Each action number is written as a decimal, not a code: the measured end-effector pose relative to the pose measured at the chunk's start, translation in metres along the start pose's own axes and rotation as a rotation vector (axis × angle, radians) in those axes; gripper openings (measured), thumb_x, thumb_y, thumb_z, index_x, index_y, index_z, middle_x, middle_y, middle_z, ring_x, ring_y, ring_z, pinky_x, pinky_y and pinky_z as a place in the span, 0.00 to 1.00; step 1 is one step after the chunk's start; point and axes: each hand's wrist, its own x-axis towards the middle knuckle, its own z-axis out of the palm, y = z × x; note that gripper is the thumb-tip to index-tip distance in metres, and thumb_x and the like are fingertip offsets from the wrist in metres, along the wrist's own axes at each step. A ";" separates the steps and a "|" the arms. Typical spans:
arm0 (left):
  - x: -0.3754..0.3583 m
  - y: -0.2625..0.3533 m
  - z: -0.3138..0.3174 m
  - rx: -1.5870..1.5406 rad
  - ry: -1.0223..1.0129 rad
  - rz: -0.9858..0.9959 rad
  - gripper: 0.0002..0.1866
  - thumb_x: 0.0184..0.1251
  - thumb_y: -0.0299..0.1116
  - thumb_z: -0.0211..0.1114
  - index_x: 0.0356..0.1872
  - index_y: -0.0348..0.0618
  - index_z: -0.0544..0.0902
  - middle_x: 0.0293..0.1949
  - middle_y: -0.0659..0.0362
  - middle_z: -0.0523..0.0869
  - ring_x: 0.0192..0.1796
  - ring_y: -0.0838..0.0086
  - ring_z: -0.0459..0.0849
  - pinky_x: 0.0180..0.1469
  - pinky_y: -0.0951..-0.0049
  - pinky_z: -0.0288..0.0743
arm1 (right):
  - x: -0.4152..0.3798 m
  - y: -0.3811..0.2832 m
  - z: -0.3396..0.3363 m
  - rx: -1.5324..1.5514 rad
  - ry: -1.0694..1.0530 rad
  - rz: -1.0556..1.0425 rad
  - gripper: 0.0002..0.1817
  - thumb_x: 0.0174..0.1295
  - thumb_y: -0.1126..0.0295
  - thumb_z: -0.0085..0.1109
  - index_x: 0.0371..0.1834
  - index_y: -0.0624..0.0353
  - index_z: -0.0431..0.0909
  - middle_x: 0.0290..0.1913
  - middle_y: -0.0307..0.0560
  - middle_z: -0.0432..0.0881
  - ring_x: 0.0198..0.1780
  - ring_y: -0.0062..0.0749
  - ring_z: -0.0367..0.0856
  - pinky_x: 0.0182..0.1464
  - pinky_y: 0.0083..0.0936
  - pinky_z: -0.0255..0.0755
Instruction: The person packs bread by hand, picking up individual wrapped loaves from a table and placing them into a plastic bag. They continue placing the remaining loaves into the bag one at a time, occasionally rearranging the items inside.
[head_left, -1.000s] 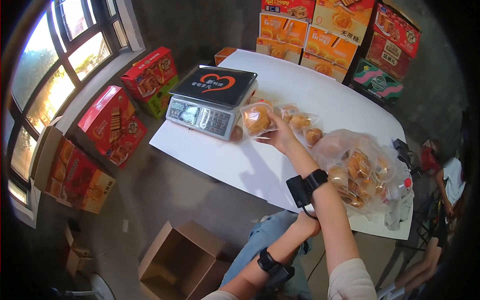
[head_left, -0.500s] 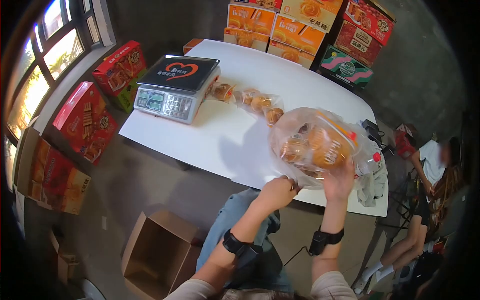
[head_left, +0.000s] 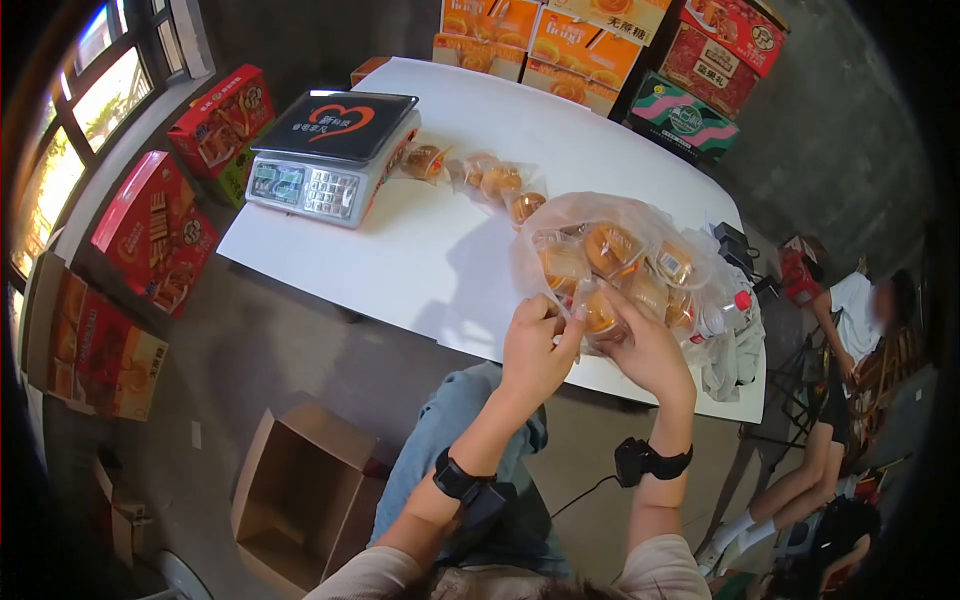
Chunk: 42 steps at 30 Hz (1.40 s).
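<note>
A clear plastic bag (head_left: 545, 215) filled with several wrapped buns (head_left: 612, 247) rests on the right part of the white table. My left hand (head_left: 540, 345) is closed in a pinch on the bag's near edge. Beside it, my right hand (head_left: 645, 350) grips the front of the bag, with thumb and forefinger around a spot by the nearest bun. The other fingers of that hand are partly hidden. More wrapped buns (head_left: 500, 182) lie in a row between the bag and a digital scale (head_left: 335, 150).
Beyond the bag stand a plastic bottle with a red cap (head_left: 742, 300) and a black adapter (head_left: 735, 240). An open cardboard box (head_left: 300, 500) sits on the floor at left. Printed cartons (head_left: 575, 60) are stacked behind the table (head_left: 420, 290). A person (head_left: 850, 320) sits at right.
My right hand has moved down and left from the far bun to the bag's front, close to my left hand. The bun it was touching now lies in the bag. The view has shifted slightly.
</note>
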 end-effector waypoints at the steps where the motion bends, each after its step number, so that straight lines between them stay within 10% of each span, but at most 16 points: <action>1: 0.001 0.001 -0.002 0.000 -0.001 -0.006 0.17 0.58 0.36 0.62 0.15 0.35 0.80 0.24 0.53 0.72 0.32 0.62 0.72 0.34 0.65 0.66 | 0.004 0.001 0.001 -0.090 0.063 -0.079 0.38 0.43 0.69 0.68 0.62 0.46 0.65 0.59 0.53 0.68 0.57 0.49 0.69 0.57 0.36 0.64; 8: 0.003 0.000 0.000 -0.322 -0.122 -0.098 0.13 0.56 0.34 0.63 0.19 0.35 0.82 0.26 0.57 0.69 0.33 0.69 0.70 0.34 0.74 0.66 | 0.023 0.003 0.034 -0.632 0.355 -0.114 0.40 0.43 0.65 0.68 0.64 0.42 0.62 0.63 0.53 0.61 0.58 0.52 0.63 0.56 0.40 0.64; 18: 0.010 0.005 -0.015 -0.523 -0.210 -0.244 0.13 0.63 0.35 0.57 0.31 0.37 0.85 0.29 0.63 0.66 0.32 0.79 0.64 0.33 0.79 0.59 | -0.012 0.046 -0.009 -0.193 0.374 -0.205 0.29 0.51 0.70 0.60 0.60 0.52 0.67 0.60 0.54 0.66 0.56 0.50 0.68 0.58 0.39 0.61; 24: 0.010 0.003 -0.011 -0.510 -0.196 -0.278 0.13 0.62 0.36 0.58 0.30 0.37 0.85 0.29 0.63 0.67 0.31 0.78 0.66 0.33 0.80 0.60 | 0.031 0.102 -0.034 -0.825 0.691 -0.057 0.19 0.51 0.74 0.56 0.49 0.57 0.75 0.53 0.50 0.73 0.58 0.49 0.67 0.58 0.41 0.61; 36: 0.008 0.004 -0.005 -0.346 -0.274 0.114 0.10 0.54 0.32 0.67 0.26 0.33 0.80 0.33 0.56 0.73 0.38 0.69 0.73 0.40 0.72 0.68 | 0.106 0.063 -0.135 -0.419 1.032 -0.299 0.06 0.57 0.70 0.56 0.32 0.61 0.75 0.32 0.47 0.77 0.38 0.40 0.74 0.42 0.30 0.66; 42: 0.003 0.012 -0.004 -0.509 -0.485 0.246 0.13 0.55 0.29 0.64 0.42 0.39 0.81 0.46 0.51 0.70 0.50 0.63 0.68 0.55 0.67 0.61 | 0.180 0.033 -0.166 -0.155 1.092 -0.255 0.09 0.56 0.66 0.58 0.31 0.61 0.77 0.28 0.46 0.78 0.32 0.33 0.77 0.37 0.27 0.68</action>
